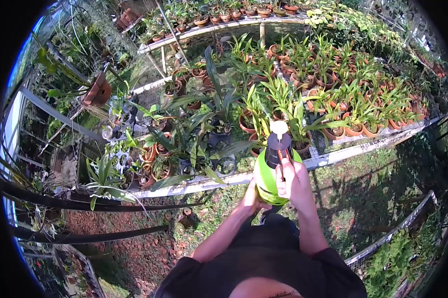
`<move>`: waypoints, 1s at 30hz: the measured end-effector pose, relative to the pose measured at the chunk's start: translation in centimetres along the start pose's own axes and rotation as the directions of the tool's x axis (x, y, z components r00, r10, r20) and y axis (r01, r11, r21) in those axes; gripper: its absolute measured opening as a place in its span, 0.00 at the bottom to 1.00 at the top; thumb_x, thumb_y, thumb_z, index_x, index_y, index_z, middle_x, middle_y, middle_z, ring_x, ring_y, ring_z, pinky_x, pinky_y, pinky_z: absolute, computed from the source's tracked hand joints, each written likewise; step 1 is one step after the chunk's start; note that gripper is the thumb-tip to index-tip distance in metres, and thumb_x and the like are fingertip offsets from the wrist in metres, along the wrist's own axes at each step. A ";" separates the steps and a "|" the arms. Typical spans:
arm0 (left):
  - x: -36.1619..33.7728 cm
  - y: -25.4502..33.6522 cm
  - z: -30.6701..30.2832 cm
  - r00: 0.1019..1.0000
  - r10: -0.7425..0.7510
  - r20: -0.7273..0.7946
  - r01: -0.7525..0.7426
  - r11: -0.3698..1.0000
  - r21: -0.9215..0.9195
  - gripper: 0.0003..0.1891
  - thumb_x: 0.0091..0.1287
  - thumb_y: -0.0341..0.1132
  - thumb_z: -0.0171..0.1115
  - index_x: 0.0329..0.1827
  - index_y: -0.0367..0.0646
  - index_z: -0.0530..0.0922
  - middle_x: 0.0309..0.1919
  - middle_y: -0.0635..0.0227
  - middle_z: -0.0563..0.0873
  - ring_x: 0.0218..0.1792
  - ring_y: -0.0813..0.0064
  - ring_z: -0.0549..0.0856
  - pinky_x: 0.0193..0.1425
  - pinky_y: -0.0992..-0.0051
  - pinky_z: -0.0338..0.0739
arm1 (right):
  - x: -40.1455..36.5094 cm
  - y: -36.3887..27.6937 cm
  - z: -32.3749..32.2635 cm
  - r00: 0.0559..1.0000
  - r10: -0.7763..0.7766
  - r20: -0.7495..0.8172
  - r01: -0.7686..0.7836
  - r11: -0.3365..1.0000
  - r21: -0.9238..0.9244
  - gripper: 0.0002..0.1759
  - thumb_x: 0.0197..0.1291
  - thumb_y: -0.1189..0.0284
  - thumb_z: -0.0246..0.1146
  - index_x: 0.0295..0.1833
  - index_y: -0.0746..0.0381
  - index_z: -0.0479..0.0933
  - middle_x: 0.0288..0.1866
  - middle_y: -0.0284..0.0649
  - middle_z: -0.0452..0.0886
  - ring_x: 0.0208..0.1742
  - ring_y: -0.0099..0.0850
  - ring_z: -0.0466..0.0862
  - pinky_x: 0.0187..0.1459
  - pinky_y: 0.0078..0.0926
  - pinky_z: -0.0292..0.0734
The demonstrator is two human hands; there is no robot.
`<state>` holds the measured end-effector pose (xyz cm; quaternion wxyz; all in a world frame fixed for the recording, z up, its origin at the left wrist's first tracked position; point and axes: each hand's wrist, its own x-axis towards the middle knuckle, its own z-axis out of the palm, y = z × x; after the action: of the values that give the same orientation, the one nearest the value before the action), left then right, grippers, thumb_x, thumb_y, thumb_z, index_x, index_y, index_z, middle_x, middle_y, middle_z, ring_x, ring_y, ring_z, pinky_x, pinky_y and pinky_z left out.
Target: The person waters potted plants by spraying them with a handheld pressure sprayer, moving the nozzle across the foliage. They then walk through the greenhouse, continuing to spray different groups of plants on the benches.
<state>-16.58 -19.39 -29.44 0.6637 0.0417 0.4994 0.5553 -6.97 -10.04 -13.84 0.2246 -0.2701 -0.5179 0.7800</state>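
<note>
Green spray bottle point(264, 181), just before the table point(350, 152): the right hand point(295, 182) wraps its fingers around the handle; the left hand point(252, 199) supports its side, finger closure unclear. A slipping left palm could tip it against pots point(353, 131) on the table.

The spray bottle point(266, 180) is lime green, its top point(275, 152) black, its nozzle point(279, 127) cream. Beyond the bottle, pots point(353, 130) are terracotta orange, leaves point(282, 92) yellow-green; right of it, the bench edge point(333, 157) is white with dark flecks.
</note>
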 end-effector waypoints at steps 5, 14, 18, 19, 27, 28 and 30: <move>1.2 -1.6 2.3 0.998 -0.037 -0.041 0.037 0.999 -0.008 0.42 0.63 0.73 0.28 0.68 0.50 0.62 0.55 0.61 0.77 0.54 0.60 0.79 0.47 0.49 0.77 | 0.1 -0.7 -2.7 0.998 0.054 0.030 -0.055 0.998 0.037 0.19 0.73 0.62 0.45 0.30 0.61 0.66 0.17 0.26 0.62 0.14 0.15 0.59 0.16 0.15 0.54; 1.6 1.0 7.2 0.986 0.163 0.035 -0.167 0.970 0.175 0.42 0.67 0.69 0.21 0.72 0.47 0.57 0.57 0.60 0.78 0.51 0.68 0.83 0.34 0.69 0.84 | -1.9 -1.8 -6.8 0.997 -0.074 -0.017 0.075 0.994 0.079 0.18 0.73 0.64 0.44 0.32 0.63 0.66 0.17 0.28 0.63 0.14 0.15 0.61 0.16 0.15 0.55; 3.8 0.0 7.6 0.988 0.129 0.087 -0.143 0.974 0.174 0.43 0.66 0.71 0.22 0.69 0.46 0.63 0.53 0.59 0.81 0.49 0.68 0.84 0.32 0.71 0.84 | -2.4 -2.1 -7.5 0.989 -0.119 -0.082 0.123 0.992 0.040 0.19 0.74 0.63 0.42 0.30 0.62 0.64 0.15 0.29 0.61 0.13 0.16 0.59 0.15 0.16 0.53; 4.2 -0.6 7.6 0.991 0.104 0.087 -0.117 0.981 0.157 0.44 0.66 0.71 0.22 0.68 0.46 0.64 0.52 0.59 0.82 0.49 0.68 0.84 0.33 0.70 0.84 | -2.4 -2.1 -7.6 0.985 -0.133 -0.111 0.135 0.991 0.010 0.21 0.74 0.61 0.42 0.29 0.61 0.63 0.13 0.29 0.59 0.11 0.16 0.57 0.13 0.17 0.52; 3.6 -4.0 7.9 0.986 -0.121 0.111 0.105 0.984 0.144 0.40 0.67 0.68 0.23 0.72 0.48 0.56 0.63 0.54 0.73 0.59 0.54 0.77 0.50 0.50 0.78 | -3.4 0.4 -10.9 0.999 0.028 -0.025 -0.027 0.999 0.035 0.17 0.73 0.65 0.43 0.31 0.62 0.66 0.17 0.27 0.63 0.15 0.14 0.62 0.17 0.15 0.56; 3.4 -4.4 7.7 0.985 -0.131 0.113 0.114 0.982 0.148 0.40 0.67 0.68 0.22 0.72 0.48 0.55 0.63 0.53 0.72 0.60 0.54 0.76 0.51 0.49 0.78 | -3.7 0.8 -11.1 0.998 0.048 -0.030 -0.047 0.998 0.035 0.17 0.73 0.65 0.43 0.31 0.62 0.66 0.17 0.27 0.63 0.15 0.14 0.62 0.17 0.15 0.56; 3.5 -5.5 6.9 0.974 -0.168 0.152 0.144 0.977 0.157 0.41 0.66 0.69 0.21 0.74 0.49 0.53 0.65 0.52 0.69 0.62 0.50 0.73 0.53 0.45 0.75 | -4.3 1.5 -11.4 0.996 0.082 -0.038 -0.081 0.997 0.021 0.18 0.73 0.65 0.43 0.31 0.62 0.65 0.17 0.27 0.63 0.14 0.14 0.61 0.16 0.15 0.55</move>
<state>-8.28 -15.30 -31.46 0.7395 0.0959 0.4836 0.4583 3.63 -5.48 -17.99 0.2053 -0.3038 -0.4944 0.7881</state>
